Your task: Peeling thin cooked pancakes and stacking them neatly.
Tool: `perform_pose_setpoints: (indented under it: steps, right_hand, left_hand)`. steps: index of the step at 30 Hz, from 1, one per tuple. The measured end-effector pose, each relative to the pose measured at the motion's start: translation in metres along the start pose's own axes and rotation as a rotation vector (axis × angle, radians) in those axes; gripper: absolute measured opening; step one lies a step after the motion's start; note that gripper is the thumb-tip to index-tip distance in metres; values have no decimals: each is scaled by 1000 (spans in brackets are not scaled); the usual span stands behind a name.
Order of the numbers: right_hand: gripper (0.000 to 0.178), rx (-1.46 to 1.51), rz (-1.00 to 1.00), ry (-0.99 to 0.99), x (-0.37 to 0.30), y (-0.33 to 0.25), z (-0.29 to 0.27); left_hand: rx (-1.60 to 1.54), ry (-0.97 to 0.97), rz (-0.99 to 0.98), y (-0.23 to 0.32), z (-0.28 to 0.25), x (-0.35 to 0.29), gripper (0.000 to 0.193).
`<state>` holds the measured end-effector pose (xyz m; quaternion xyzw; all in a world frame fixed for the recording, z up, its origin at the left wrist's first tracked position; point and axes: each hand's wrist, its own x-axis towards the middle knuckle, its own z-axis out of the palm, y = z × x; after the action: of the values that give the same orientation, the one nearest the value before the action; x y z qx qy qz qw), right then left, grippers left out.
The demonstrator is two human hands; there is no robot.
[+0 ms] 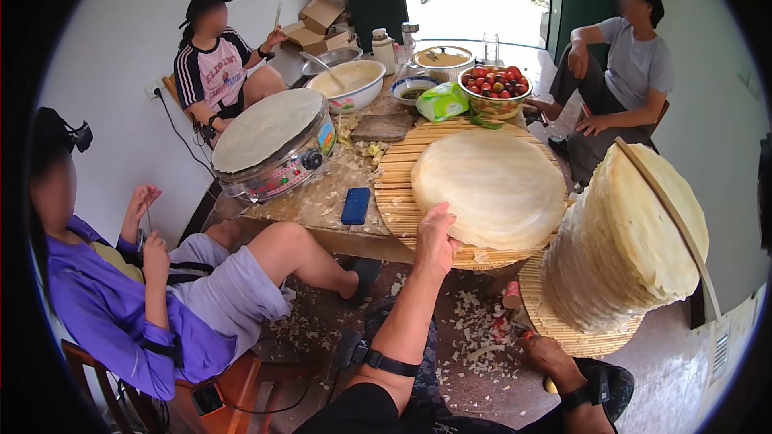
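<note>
Person's left hand point(435, 235) is reaching up to the round bamboo mat point(396, 185) on the counter point(322, 201), fingers clamped on the near edge of the thin round pancake point(489, 185) lying flat on that mat. Right hand point(545, 354) is resting low at 5 o'clock, just beside the base of a tall pancake stack point(619, 241) that is leaning on a second woven tray point(563, 329); whether those fingers are apart or together, cannot tell. A blue phone point(355, 205) is lying at 9 o'clock of the mat. An electric griddle point(269, 145) is sitting at 10 o'clock, a batter bowl point(350, 84) and a bowl of tomatoes point(493, 88) at 12.
</note>
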<state>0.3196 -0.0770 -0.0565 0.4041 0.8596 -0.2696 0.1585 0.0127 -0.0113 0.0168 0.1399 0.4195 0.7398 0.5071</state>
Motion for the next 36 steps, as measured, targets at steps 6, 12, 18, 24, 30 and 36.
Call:
perform_pose_setpoints:
  steps: [6,12,18,24,30,36]
  right_hand:
    - [32,25,-16,3,-4,-13,-12]
    - [33,16,-4,10,-6,-11,-10]
    - [32,22,-54,59,-8,-1,-3]
    - [33,8,-13,8,-8,-1,-4]
    - [33,12,-1,10,-7,1,0]
    - [33,0,-14,12,-5,-1,-1]
  left_hand:
    - [54,-16,-2,0,-3,2,51]
    - [63,-24,23,-1,-1,0,52]
    - [43,-3,38,-5,-2,4,50]
    - [20,-1,19,-3,0,2,52]
    - [11,-9,40,-5,-3,5,52]
    - [3,-16,29,-5,-5,6,52]
